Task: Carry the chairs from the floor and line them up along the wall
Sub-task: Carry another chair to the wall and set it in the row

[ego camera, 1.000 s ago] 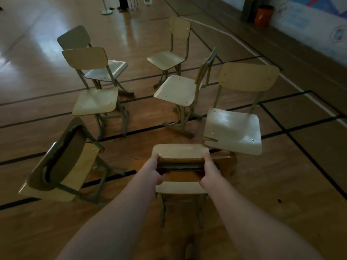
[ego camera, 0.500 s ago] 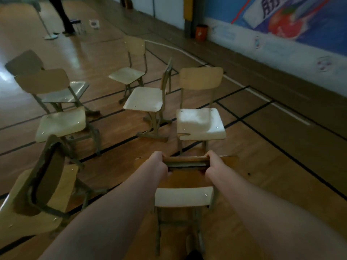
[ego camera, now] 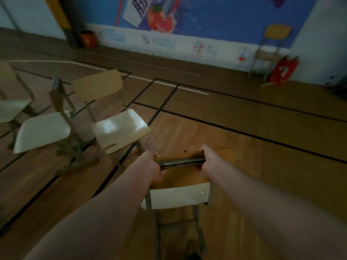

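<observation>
Both hands hold one wooden chair (ego camera: pixel 176 196) at near centre. The left hand (ego camera: pixel 151 167) and right hand (ego camera: pixel 209 160) have their fingers curled round opposite ends of its backrest. A cluster of chairs (ego camera: pixel 120 128) stands to its left. A lone chair (ego camera: pixel 270 44) stands against the far wall (ego camera: pixel 216 19), on the right.

We are stretching both bare arms forward, the left from 7 o'clock and the right from 5 o'clock, our left hand (ego camera: pixel 152 166) and right hand (ego camera: pixel 208 162) each gripping an end of the chair (ego camera: pixel 179 160) back
</observation>
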Demonstrator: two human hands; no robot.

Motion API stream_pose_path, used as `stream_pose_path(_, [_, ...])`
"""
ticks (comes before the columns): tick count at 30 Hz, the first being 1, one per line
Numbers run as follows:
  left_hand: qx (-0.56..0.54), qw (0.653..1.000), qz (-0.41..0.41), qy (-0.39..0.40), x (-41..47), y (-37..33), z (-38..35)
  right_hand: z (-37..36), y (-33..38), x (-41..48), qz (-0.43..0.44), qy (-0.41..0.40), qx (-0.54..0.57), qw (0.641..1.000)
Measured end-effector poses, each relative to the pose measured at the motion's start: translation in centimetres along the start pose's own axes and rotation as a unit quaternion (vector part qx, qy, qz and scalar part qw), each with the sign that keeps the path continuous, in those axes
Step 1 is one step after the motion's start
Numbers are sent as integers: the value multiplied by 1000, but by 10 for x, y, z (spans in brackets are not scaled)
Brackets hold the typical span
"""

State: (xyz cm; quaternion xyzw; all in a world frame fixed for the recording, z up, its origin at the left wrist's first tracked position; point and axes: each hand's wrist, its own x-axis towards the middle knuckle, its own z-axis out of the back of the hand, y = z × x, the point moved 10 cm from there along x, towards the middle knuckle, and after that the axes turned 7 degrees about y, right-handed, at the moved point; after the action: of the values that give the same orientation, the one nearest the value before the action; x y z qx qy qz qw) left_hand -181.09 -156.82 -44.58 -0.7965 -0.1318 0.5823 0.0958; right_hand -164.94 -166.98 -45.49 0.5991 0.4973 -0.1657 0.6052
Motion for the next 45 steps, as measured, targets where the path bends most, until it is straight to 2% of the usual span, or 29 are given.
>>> stream_pose_path(5, [102, 994, 14, 37, 5, 18, -97, 70, 53, 3, 2, -64, 129, 990])
stream_pose_path(10, [172, 984, 18, 50, 23, 33, -196, 123, 123, 19, 21, -101, 171, 980])
stream_pose_path(17, [181, 979, 50, 81, 57, 52, -314, 173, 216, 45, 52, -113, 208, 970])
stream_pose_path(22, [183, 978, 66, 75, 82, 51, -384, 192, 271, 73, 68, -133, 215, 965])
stream_pose_path(30, [267, 954, 102, 94, 142, 26, -518, 214, 371, 142, 72, -196, 269, 940])
stream_pose_path(35, [263, 952, 112, 106, 168, 11, -588, 222, 423, 179, 74, -213, 294, 929])
stream_pose_path(45, [293, 948, 75, 102, 227, -45, -746, 221, 569, 270, 92, -187, 324, 923])
